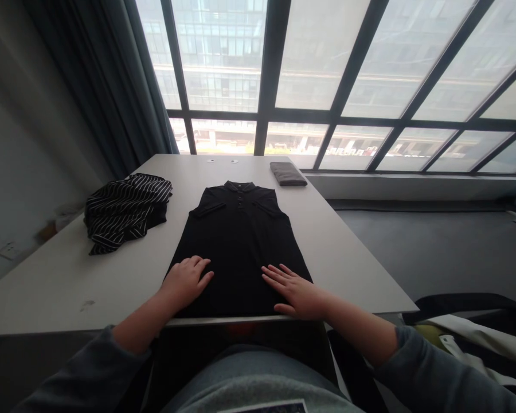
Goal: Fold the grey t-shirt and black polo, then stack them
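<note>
A black polo shirt (241,241) lies face up and flat on the white table, its collar toward the window and its hem near the front edge. Both short sleeves are folded inward over the chest. On the lower left part of the shirt rests my left hand (187,281), palm down, fingers slightly bent and apart. My right hand (296,292) lies flat on the lower right part with the fingers stretched out. Neither hand grips the cloth.
A crumpled black-and-white striped garment (129,209) sits on the table's left side. Toward the far right edge lies a folded grey cloth (288,174). The white table (352,258) stands before a large window (318,57), with a dark curtain (107,74) at left. Clothes (477,338) hang or lie at lower right.
</note>
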`<state>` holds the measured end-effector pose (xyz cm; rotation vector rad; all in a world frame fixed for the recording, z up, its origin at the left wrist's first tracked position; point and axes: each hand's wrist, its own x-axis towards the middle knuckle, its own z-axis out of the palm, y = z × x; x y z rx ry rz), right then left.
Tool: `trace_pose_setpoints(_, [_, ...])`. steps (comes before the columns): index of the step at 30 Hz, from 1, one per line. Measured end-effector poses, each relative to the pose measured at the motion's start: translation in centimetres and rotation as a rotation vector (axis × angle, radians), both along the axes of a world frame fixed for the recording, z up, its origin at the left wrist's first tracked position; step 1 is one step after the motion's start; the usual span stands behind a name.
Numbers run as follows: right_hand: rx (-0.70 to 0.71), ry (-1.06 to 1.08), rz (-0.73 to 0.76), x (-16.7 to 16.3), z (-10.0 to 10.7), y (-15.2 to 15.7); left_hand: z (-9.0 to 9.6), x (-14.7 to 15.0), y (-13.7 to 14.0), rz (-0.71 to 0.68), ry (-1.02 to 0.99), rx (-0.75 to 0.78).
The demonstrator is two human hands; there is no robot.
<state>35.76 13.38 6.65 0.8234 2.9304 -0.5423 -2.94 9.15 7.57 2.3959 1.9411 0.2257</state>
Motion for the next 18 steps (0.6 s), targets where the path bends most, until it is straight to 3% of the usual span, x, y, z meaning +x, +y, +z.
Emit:
trace_pose_setpoints(3, [-0.042, 0.042, 0.105, -0.4, 1.2, 0.3, -0.2, 1.3, 2.7, -0.149, 0.018, -0.008])
trace_pose_setpoints(5, [-0.014, 0.108, 0.089, -0.8, 1.6, 2.3, -0.3, 2.3, 5.0, -0.227, 0.050, -0.022])
trace_pose_setpoints(8, [0.069, 0.180, -0.064, -1.5, 1.1, 7.3, -0.2, 4.6, 9.0, -0.310, 0.084, -0.033])
trace_pose_setpoints(13, [0.163, 0.134, -0.409, -1.4, -1.6, 15.4, 0.1, 10.0, 16.0, -0.349, 0.070, -0.047])
trace_pose_setpoints(16, [0.190, 0.119, -0.464, -0.8, -3.1, 17.0, -0.5, 12.3, 18.6, -0.404, 0.060, -0.057])
trace_pose_setpoints(18, [0.198, 0.143, -0.441, -0.4, -3.8, 17.1, -1.3, 13.1, 18.8, -0.520, 0.059, -0.084])
